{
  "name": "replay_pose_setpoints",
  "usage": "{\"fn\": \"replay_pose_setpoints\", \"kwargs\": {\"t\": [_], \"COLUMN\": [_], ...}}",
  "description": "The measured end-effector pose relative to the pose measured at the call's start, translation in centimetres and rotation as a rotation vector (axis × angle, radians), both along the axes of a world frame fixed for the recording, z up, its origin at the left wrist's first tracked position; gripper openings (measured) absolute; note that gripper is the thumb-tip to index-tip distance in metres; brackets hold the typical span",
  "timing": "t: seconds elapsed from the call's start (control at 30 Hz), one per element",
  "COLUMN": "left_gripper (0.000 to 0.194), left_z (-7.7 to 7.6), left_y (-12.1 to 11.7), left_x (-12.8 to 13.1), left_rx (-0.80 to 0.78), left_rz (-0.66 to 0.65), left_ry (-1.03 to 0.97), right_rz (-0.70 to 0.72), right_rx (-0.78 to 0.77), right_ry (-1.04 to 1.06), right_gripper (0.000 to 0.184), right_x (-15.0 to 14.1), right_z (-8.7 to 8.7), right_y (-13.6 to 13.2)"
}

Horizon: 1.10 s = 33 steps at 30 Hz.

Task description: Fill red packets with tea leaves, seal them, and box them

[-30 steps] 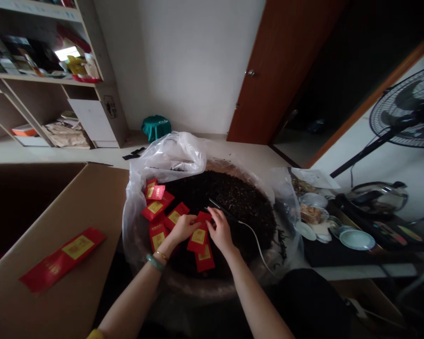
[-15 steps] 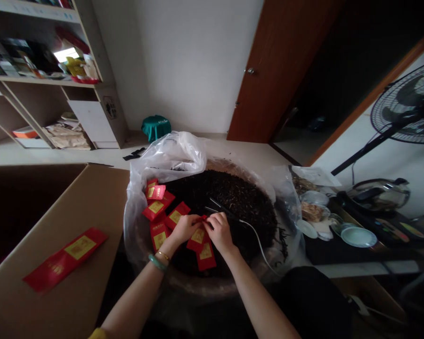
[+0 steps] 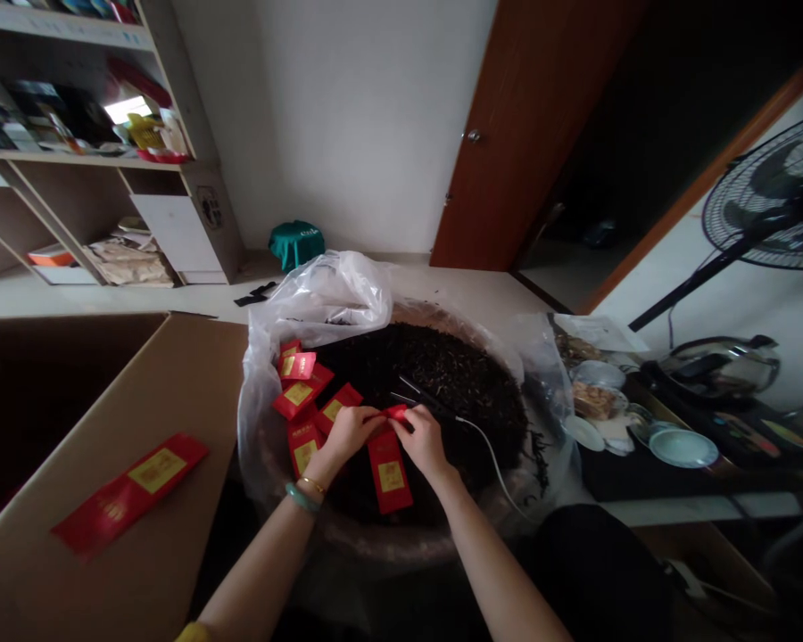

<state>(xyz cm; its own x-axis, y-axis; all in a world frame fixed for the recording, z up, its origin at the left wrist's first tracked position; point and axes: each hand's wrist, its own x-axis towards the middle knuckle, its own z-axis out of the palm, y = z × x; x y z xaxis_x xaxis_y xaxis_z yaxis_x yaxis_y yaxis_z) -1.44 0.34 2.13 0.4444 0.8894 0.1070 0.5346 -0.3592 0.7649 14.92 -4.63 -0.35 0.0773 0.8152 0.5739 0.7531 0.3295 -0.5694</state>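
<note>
Over a big round tub lined with clear plastic (image 3: 254, 446), my left hand (image 3: 349, 435) and my right hand (image 3: 423, 439) meet with pinched fingers. Between them they hold a small red packet (image 3: 397, 412), most of it hidden by the fingers. Just below lies another red packet with a yellow label (image 3: 391, 475). Several more red packets (image 3: 299, 393) are heaped at the tub's left side. Dark loose tea leaves (image 3: 455, 357) fill the tub. Beyond my right hand, a slim dark tong-like device (image 3: 428, 397) with a white cord rests on the leaves.
A cardboard box (image 3: 207, 374) stands at left, one red packet (image 3: 134, 490) lying on its flap. To the right, a low table carries a glass kettle (image 3: 719, 366) and a pale bowl (image 3: 682, 446). A black fan (image 3: 769, 196) stands behind it; a green-covered stool (image 3: 296, 242) is near the wall.
The held packet has turned between my fingers, so its yellow label no longer shows and its red end lies sideways. My hands have moved slightly apart. The packet below is more exposed.
</note>
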Motion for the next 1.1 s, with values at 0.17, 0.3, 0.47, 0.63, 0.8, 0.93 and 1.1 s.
{"fn": "replay_pose_setpoints", "kwargs": {"t": [0.17,0.3,0.47,0.63,0.8,0.93,1.1], "left_gripper": [0.043,0.041,0.062,0.075,0.065,0.063,0.057], "left_z": [-0.9,-2.0,-2.6,-2.2,-1.7,-1.3,-0.3], "left_y": [0.9,1.6,1.1,0.5,0.4,-0.1,-0.4], "left_x": [0.2,0.0,0.1,-0.1,-0.5,-0.1,0.2], "left_rx": [-0.104,0.016,0.24,0.472,0.503,0.513,0.509], "left_rz": [0.174,0.334,0.151,-0.034,-0.056,-0.125,-0.07], "left_ry": [-0.006,-0.034,-0.032,0.17,0.218,0.223,0.27], "right_rz": [-0.127,-0.149,-0.048,0.188,0.34,0.244,0.225], "right_rx": [-0.131,-0.17,-0.265,-0.393,-0.591,-0.638,-0.568], "right_ry": [0.15,0.32,0.475,0.772,1.019,1.02,1.127], "right_gripper": [0.028,0.032,0.035,0.038,0.039,0.044,0.046], "right_x": [0.9,1.7,1.2,0.0,-0.9,-1.2,-1.3], "right_z": [-0.5,-0.7,-0.7,0.6,2.0,1.7,1.3], "right_y": [0.3,0.7,0.9,0.6,0.1,0.4,0.8]}}
